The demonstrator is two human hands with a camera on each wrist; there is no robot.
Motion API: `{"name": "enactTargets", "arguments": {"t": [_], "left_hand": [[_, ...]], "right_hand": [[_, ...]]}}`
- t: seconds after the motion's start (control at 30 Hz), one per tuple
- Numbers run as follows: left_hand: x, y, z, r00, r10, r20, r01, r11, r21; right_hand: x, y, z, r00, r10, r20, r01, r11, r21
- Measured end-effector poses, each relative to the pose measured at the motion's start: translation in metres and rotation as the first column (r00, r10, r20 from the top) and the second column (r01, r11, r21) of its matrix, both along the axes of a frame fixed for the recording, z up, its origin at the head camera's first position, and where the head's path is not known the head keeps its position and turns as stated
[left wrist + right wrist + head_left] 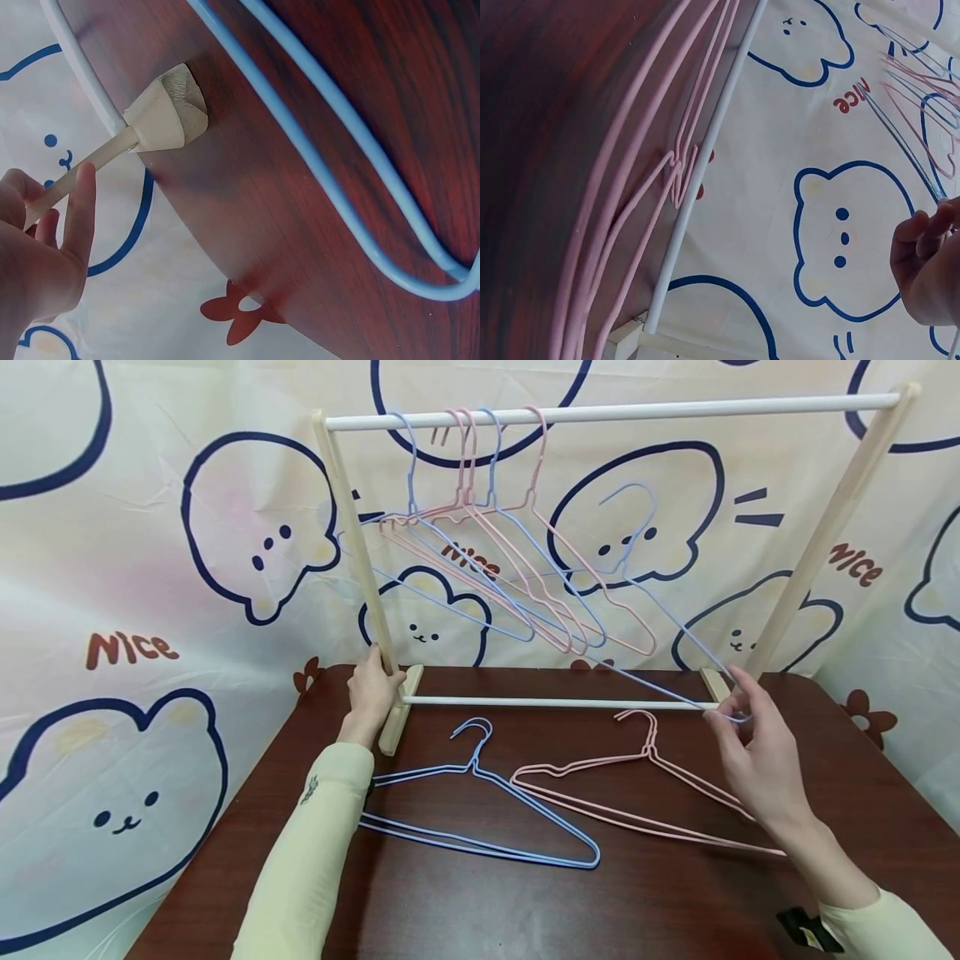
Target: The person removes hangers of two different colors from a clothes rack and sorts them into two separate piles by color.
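My left hand grips the lower part of the pale left post of a hanger rack. In the left wrist view, that hand's fingers lie about the post just above its foot. My right hand pinches one lower corner of a blue clothes hanger. This hanger is tilted, its hook in the air below the rack's white top rail, off the rail. Several pink and blue hangers hang from the rail's left half. The right hand is partly cut off in the right wrist view.
On the brown table lie blue hangers at the left and pink hangers at the right. A white lower bar joins the rack's feet. The right post stands beyond my right hand. A patterned cloth hangs behind.
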State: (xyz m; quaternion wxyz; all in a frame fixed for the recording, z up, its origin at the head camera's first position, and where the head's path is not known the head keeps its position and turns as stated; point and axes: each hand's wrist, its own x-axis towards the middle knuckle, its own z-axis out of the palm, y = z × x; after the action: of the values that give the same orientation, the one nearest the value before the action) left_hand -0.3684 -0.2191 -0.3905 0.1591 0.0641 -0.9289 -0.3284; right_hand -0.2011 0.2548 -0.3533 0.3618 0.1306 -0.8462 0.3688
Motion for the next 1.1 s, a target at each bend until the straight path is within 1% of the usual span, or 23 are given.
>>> {"name": "enactTargets", "arguments": {"t": [0.17, 0.33, 0.47, 0.57, 0.67, 0.8, 0.93, 1.03, 1.1], "left_hand": [[0.000, 0.001, 0.001, 1.000, 0.001, 0.002, -0.001, 1.000, 0.000], [-0.001, 0.001, 0.001, 1.000, 0.006, 0.001, -0.006, 1.000, -0.012], [-0.002, 0.002, 0.002, 1.000, 0.004, 0.002, -0.004, 1.000, -0.015], [-0.002, 0.002, 0.001, 1.000, 0.003, 0.000, -0.003, 1.000, -0.011], [-0.001, 0.001, 0.001, 1.000, 0.008, 0.000, -0.008, 1.000, -0.004], [0.000, 0.000, 0.000, 1.000, 0.008, 0.000, -0.008, 1.000, -0.002], [-0.001, 0.000, -0.001, 1.000, 0.012, -0.003, -0.012, 1.000, -0.012], [-0.002, 0.000, -0.001, 1.000, 0.014, -0.002, -0.014, 1.000, -0.014], [-0.002, 0.000, 0.000, 1.000, 0.011, -0.001, -0.011, 1.000, -0.018]], "right_hand": [[0.006, 0.000, -0.006, 0.996, 0.059, 0.073, -0.058, 0.998, -0.016], [0.010, -0.005, -0.013, 0.987, 0.112, 0.114, -0.109, 0.994, -0.025], [0.013, -0.011, -0.019, 0.977, 0.160, 0.143, -0.154, 0.987, -0.051], [0.015, -0.017, -0.024, 0.964, 0.210, 0.164, -0.199, 0.976, -0.083], [0.017, -0.025, -0.029, 0.950, 0.250, 0.187, -0.237, 0.967, -0.088], [0.020, -0.035, -0.035, 0.938, 0.269, 0.217, -0.261, 0.963, -0.064], [0.025, -0.046, -0.040, 0.921, 0.295, 0.254, -0.292, 0.955, -0.051], [0.028, -0.053, -0.044, 0.897, 0.336, 0.287, -0.330, 0.941, -0.070], [0.029, -0.057, -0.046, 0.877, 0.366, 0.312, -0.355, 0.930, -0.095]]}}
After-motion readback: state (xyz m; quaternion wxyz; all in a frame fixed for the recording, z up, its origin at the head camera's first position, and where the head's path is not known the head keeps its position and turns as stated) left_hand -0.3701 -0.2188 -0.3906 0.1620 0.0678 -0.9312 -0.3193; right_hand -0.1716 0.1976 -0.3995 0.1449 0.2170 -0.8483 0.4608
